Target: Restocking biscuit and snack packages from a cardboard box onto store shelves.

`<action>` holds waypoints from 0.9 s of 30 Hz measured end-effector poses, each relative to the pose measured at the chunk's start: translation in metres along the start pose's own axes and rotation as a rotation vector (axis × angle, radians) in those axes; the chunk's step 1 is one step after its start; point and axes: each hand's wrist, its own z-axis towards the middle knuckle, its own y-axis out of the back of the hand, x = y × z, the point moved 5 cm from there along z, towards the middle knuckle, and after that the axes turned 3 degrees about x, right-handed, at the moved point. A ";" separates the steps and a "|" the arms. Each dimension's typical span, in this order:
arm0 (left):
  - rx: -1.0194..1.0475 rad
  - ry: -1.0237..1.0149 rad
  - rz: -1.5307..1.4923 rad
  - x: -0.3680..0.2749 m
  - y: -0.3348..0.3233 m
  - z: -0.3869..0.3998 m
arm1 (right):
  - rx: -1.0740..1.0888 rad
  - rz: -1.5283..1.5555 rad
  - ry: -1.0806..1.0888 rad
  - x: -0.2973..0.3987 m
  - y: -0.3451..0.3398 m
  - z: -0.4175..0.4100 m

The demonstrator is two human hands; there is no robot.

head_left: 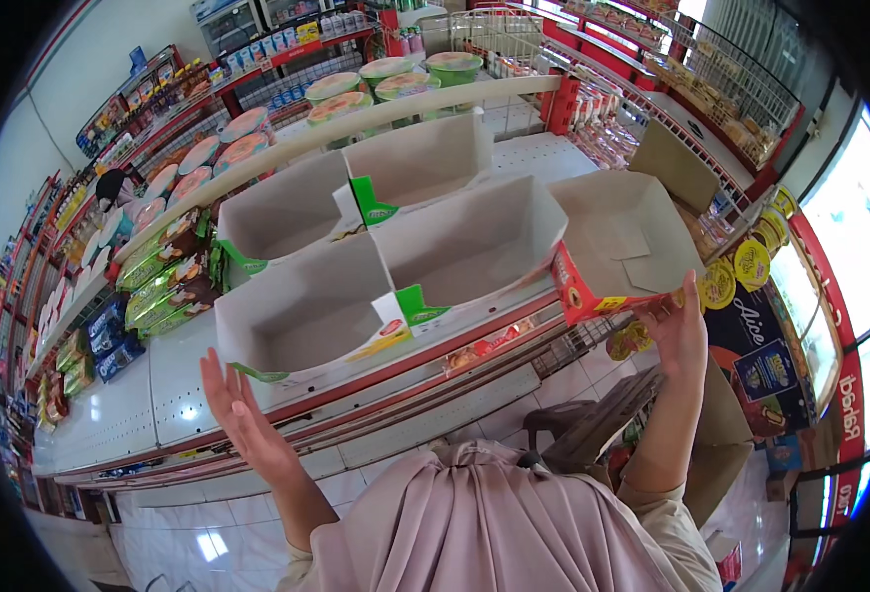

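Observation:
My left hand (246, 425) is spread, its fingertips beside the left end of the front-left white cardboard box (309, 318). Whether they touch it is unclear. At the right end of the row, my right hand (677, 337) grips the front corner of a red-fronted cardboard carton (620, 244), which stands tilted and bare inside. Between my hands are three more white boxes with green printed corners: a front-right one (464, 248), a back-left one (287, 207) and a back-right one (420, 159). All are open-topped, and no goods show inside.
Green snack packs (168, 274) and blue Oreo packs (114, 329) are left on the white metal shelf (198, 396). Lidded cups (338, 107) stand behind a rail (375, 115). An opened brown carton (723, 436) is beside me at right. Another person (113, 189) is far left.

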 end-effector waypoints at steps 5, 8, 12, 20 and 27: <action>0.254 0.209 -0.307 0.026 -0.001 0.009 | 0.002 0.025 -0.060 -0.008 -0.001 0.012; 0.259 0.244 -0.239 0.031 -0.001 0.008 | 0.034 0.018 -0.090 -0.011 -0.001 0.016; 0.284 0.244 -0.217 0.025 -0.007 0.004 | 0.114 -0.019 -0.111 -0.013 -0.004 0.015; 0.215 0.397 -0.189 0.016 -0.010 0.007 | 0.095 -0.181 -0.091 -0.005 -0.002 0.022; 0.237 0.413 -0.194 0.013 -0.009 0.007 | -0.079 -0.287 0.094 -0.008 0.018 0.037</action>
